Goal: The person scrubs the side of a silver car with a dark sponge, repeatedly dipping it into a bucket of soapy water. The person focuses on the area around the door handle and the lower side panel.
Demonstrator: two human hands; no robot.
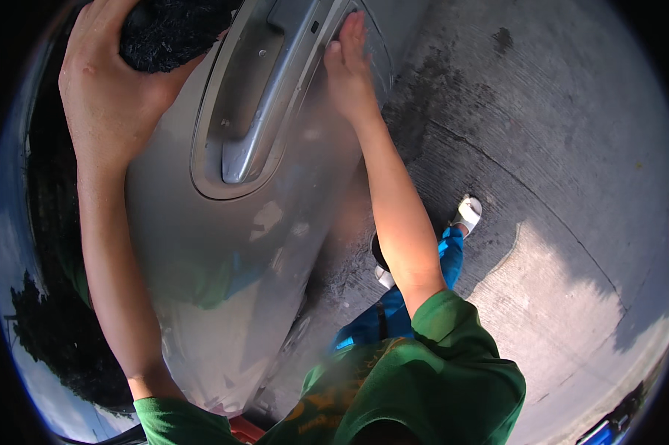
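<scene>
Head view: left hand point(106, 89) grips a black cloth point(173, 35), right hand point(350, 70) open on the car point(173, 204), wiping seemingly unfinished, drops point(262, 53) remaining.

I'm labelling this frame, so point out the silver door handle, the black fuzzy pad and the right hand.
Silver door handle point(267, 104): head view, middle of its bar.
Black fuzzy pad point(170, 35): head view, its visible shaggy surface.
Right hand point(350, 73): head view, middle of the hand's back.

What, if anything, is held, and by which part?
The left hand grips a black fuzzy pad by its left and lower sides; the right hand holds nothing.
</scene>
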